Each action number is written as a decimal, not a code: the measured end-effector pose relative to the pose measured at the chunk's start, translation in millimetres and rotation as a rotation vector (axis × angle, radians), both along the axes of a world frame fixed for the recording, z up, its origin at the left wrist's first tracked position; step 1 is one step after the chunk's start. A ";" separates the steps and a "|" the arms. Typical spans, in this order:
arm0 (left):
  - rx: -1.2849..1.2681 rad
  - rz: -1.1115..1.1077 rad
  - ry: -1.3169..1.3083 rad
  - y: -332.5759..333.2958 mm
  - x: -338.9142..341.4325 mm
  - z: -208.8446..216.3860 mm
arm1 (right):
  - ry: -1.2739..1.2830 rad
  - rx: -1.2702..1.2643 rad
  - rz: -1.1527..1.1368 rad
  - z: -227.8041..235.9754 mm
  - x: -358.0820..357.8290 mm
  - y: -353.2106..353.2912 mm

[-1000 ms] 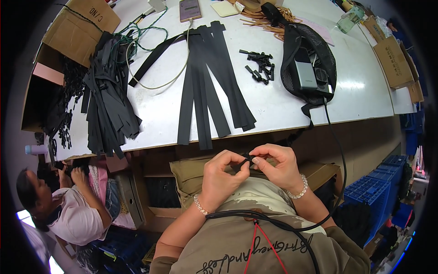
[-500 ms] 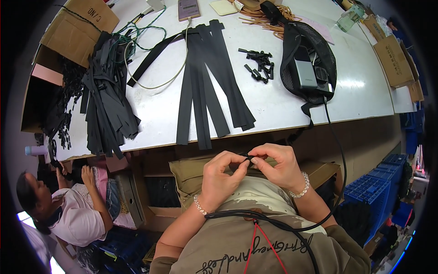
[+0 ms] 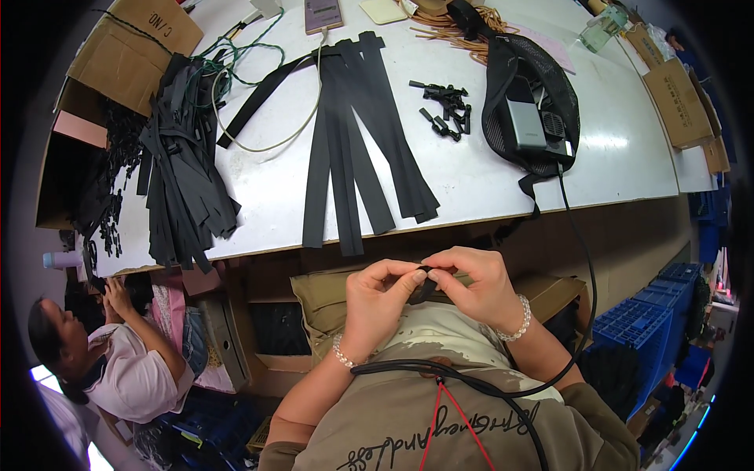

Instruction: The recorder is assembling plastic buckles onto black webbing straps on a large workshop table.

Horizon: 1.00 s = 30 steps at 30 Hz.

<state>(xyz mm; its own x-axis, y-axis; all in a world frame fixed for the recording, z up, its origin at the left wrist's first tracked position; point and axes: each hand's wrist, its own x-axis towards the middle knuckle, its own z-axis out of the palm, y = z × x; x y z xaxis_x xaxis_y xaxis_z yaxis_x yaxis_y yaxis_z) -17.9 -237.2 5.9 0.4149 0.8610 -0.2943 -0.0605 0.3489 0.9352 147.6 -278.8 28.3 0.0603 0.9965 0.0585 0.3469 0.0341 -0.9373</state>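
In front of my belly, just off the table's near edge, my left hand [image 3: 385, 297] and my right hand [image 3: 473, 286] meet fingertip to fingertip. Both pinch one small black piece [image 3: 425, 290], whose lower part hangs between the thumbs. My fingers cover most of it, so its exact kind does not show. On the table beyond lie flat black straps [image 3: 339, 157], fanned toward me. To their right is a little heap of small black pieces with rod-like ends [image 3: 448, 110].
A thick heap of black straps [image 3: 184, 173] lies at left beside a cardboard box [image 3: 129, 59]. A black mesh bag [image 3: 542, 71] holding a grey device sits at right, its black cable running to me. A co-worker [image 3: 129, 361] sits at lower left; blue crates [image 3: 636, 322] stand at right.
The small black piece now shows more below my fingertips, and my left fingers have shifted slightly. The co-worker's hands have come together and moved up toward the table.
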 end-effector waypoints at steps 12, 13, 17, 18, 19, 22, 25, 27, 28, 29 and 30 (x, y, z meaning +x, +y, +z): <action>-0.193 0.017 -0.251 3.7 -3.9 -10.0 | 0.349 -0.146 -0.146 -10.8 -9.8 -7.0; -0.193 0.017 -0.252 3.4 -3.9 -10.3 | 0.348 -0.146 -0.146 -10.5 -10.3 -7.1; -0.179 0.005 -0.243 3.2 -3.6 -9.8 | 0.416 -0.115 -0.181 -11.3 -13.8 -6.8; -0.177 0.015 -0.247 2.8 -3.7 -9.4 | 0.438 -0.115 -0.192 -11.9 -14.8 -6.9; -0.176 0.016 -0.247 2.4 -3.8 -9.7 | 0.439 -0.114 -0.191 -11.7 -16.0 -6.8; -0.164 0.011 -0.274 1.1 -4.2 -11.4 | 0.540 -0.142 -0.227 -11.4 -18.9 -6.9; -0.151 0.014 -0.280 0.6 -4.3 -11.2 | 0.591 -0.149 -0.229 -12.2 -19.8 -7.0; -0.144 0.015 -0.266 0.8 -3.9 -10.5 | 0.589 -0.148 -0.230 -13.4 -19.3 -7.5; -0.144 0.015 -0.266 0.7 -2.7 -8.7 | 0.589 -0.148 -0.231 -14.1 -19.1 -7.9; -0.150 0.040 -0.263 0.8 -0.9 -5.6 | 0.596 -0.155 -0.234 -14.7 -19.2 -8.1; -0.155 0.066 -0.259 1.1 0.1 -4.0 | 0.603 -0.162 -0.237 -15.1 -19.3 -8.1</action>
<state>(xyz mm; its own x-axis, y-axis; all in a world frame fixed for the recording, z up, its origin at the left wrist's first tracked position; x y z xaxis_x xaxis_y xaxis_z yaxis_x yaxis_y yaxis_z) -17.8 -236.1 1.9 0.4377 0.8417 -0.3162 -0.3172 0.4736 0.8216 128.3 -286.9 13.2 0.2542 0.9456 -0.2032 -0.2590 -0.1359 -0.9563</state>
